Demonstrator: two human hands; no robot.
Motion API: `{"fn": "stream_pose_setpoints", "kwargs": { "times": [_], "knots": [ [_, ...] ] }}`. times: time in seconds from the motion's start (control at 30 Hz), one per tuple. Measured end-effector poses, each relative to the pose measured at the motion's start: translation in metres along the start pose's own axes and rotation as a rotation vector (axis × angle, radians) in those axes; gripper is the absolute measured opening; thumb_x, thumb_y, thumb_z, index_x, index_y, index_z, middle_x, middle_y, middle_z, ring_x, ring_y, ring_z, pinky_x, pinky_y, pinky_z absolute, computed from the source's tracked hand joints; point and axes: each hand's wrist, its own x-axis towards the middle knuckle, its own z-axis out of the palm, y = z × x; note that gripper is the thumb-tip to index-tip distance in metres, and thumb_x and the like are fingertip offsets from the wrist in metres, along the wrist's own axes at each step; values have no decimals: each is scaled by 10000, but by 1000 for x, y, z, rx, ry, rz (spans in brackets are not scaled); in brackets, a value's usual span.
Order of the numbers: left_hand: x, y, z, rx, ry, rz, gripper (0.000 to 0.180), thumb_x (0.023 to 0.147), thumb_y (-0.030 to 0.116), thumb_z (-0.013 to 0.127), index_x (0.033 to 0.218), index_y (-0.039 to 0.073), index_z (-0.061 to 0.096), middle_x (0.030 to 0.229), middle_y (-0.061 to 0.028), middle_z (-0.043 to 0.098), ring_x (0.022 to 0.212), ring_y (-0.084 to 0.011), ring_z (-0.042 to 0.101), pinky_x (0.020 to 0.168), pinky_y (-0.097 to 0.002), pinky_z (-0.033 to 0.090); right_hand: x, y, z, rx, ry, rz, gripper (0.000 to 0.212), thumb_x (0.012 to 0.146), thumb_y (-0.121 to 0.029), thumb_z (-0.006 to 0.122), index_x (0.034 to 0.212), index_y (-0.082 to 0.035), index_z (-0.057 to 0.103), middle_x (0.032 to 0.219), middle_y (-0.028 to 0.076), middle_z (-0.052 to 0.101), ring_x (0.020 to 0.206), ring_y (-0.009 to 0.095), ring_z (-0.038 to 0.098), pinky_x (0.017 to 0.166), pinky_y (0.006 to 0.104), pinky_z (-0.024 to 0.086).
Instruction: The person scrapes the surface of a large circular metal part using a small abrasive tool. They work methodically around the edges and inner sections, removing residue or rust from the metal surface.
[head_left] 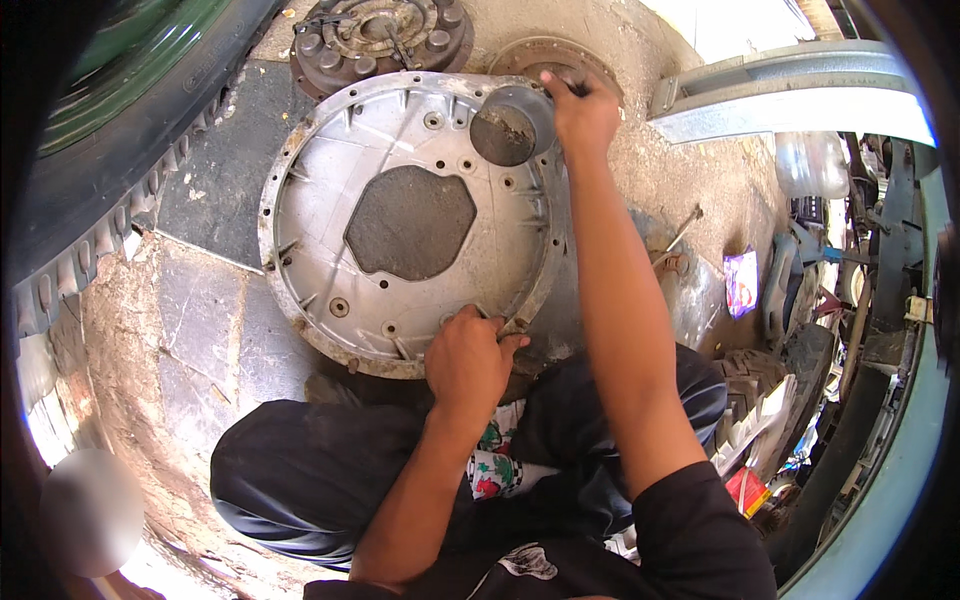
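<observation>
A round, pale grey metal bell housing (315, 190) lies in front of my legs. Bolt holes run around its rim, and it has a large cut-out in the middle and a round opening at the upper right. At the near edge my left hand (470, 360) is closed on the rim, fingers curled over the inside. My right hand (585, 115) is closed at the far right edge beside the round opening. One finger lies along the rim there; the fingertips are partly hidden.
Beyond the housing sit a rusty clutch pressure plate (385, 40) and a brown round metal part (540, 52). A large tyre (140, 110) stands at the left. On the right are a metal channel (790, 95), a purple packet (741, 283) and piled parts. A person's blurred head (92, 513) shows lower left.
</observation>
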Motion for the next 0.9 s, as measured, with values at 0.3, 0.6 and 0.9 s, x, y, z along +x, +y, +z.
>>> {"fn": "stream_pose_setpoints", "kwargs": {
  "times": [0.3,0.6,0.9],
  "knots": [
    [0,3,-4,34,-8,-8,394,817,373,888,1080,81,853,1023,-180,724,992,-401,728,841,-516,567,-3,7,5,34,-50,25,395,834,-352,932,1008,-12,830,906,152,814,786,247,748,797,383,565],
    [3,1,-5,10,5,-15,401,822,384,885,1083,80,852,1043,-182,726,1000,-403,727,850,-528,562,1,6,2,55,-109,-10,402,819,-348,941,999,-7,827,895,158,807,810,261,754,787,390,562],
    [2,4,-9,14,-12,-23,399,827,396,879,1087,94,852,1036,-184,723,1001,-409,721,845,-531,556,2,14,2,85,-124,-40,373,832,-326,940,981,-3,825,882,123,807,765,209,705,755,369,549]
  ]
}}
